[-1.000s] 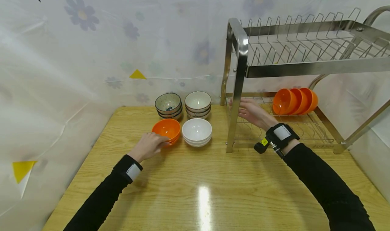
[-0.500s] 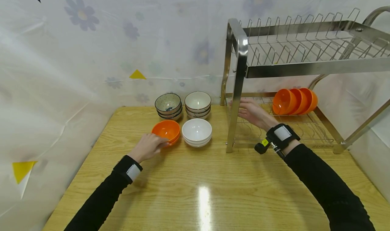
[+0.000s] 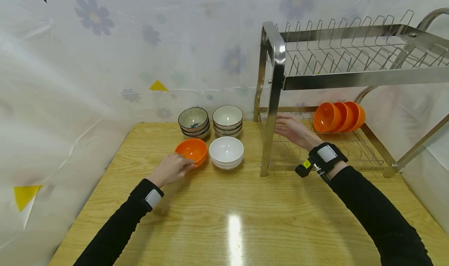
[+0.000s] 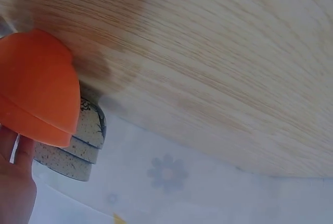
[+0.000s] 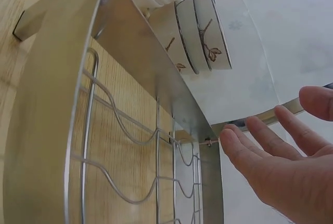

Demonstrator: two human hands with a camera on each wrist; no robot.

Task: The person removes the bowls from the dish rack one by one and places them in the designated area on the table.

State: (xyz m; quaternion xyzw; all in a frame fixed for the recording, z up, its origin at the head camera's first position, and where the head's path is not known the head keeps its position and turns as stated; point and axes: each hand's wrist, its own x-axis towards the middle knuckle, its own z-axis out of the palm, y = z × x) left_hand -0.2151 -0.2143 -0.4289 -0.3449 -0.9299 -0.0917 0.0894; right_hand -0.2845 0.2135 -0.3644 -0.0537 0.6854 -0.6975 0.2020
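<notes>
My left hand (image 3: 172, 168) is at the near side of a small stack of orange bowls (image 3: 192, 148), pinching the rim. In the left wrist view two fingers (image 4: 25, 154) reach to the rim of the orange bowls (image 4: 36, 86), nested one in another; the thumb is hidden there. My right hand (image 3: 294, 130) is inside the lower level of the steel dish rack (image 3: 273, 102), beside its left post. Its fingers (image 5: 265, 135) are spread and lightly bent, with nothing in them. Several orange bowls (image 3: 326, 117) stand tilted on edge in a row, right of this hand.
White bowls (image 3: 226, 149) are stacked right of the orange stack. Behind them stand speckled bowls (image 3: 193, 118) and cream bowls with dark rims (image 3: 228, 117). The rack's upper tier (image 3: 350, 51) overhangs the right hand. A plastic sheet (image 3: 196, 55) hangs behind the wooden table (image 3: 196, 219).
My right hand and wrist have shifted very slightly to the right inside the rack. The left hand stays at the orange stack, and the bowls keep their places.
</notes>
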